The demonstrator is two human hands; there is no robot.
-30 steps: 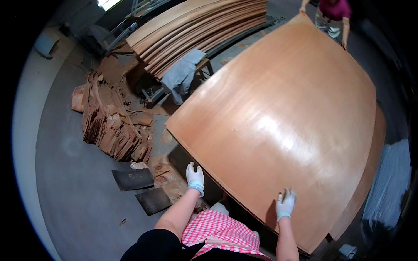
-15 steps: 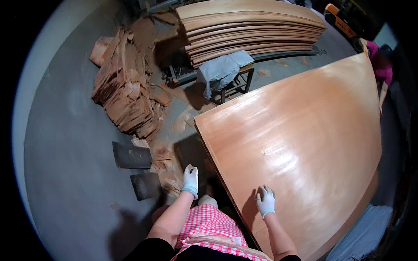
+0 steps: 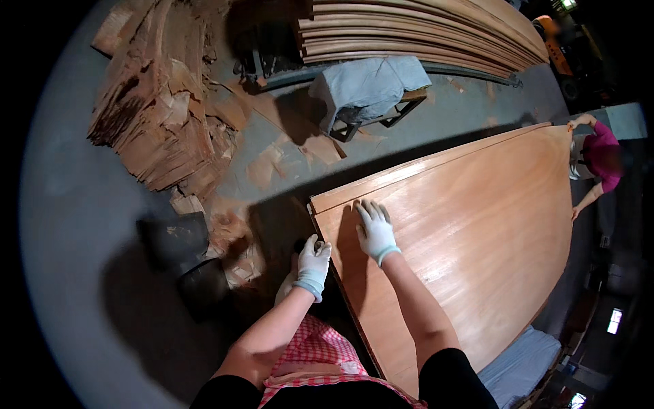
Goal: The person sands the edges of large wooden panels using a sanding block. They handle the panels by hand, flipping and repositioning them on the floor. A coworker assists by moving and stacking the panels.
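A large, smooth wooden sheet (image 3: 470,225) lies on top of a stack, and its far edge is set back from that of the sheet below (image 3: 340,196). Near the far left corner, my right hand (image 3: 376,232), in a white glove, rests palm down on the top sheet with fingers stretched out. My left hand (image 3: 315,266), gloved too, is at the stack's left edge with its fingers curled together. Whatever it may pinch is too small to make out. At the far right, a co-worker in a magenta top (image 3: 603,158) has both hands on the sheet's end.
Torn veneer scraps (image 3: 160,102) are heaped at the left. A cloth-covered stool (image 3: 368,88) stands beyond the stack, before a pile of curved wooden sheets (image 3: 409,34). Dark flat pieces (image 3: 174,238) lie on the floor. Grey-blue sheeting (image 3: 521,361) is at the lower right.
My right hand has moved forward and left over the sheet to its far corner. My left hand has come to the left edge. A strip of the sheet beneath now shows along the far edge.
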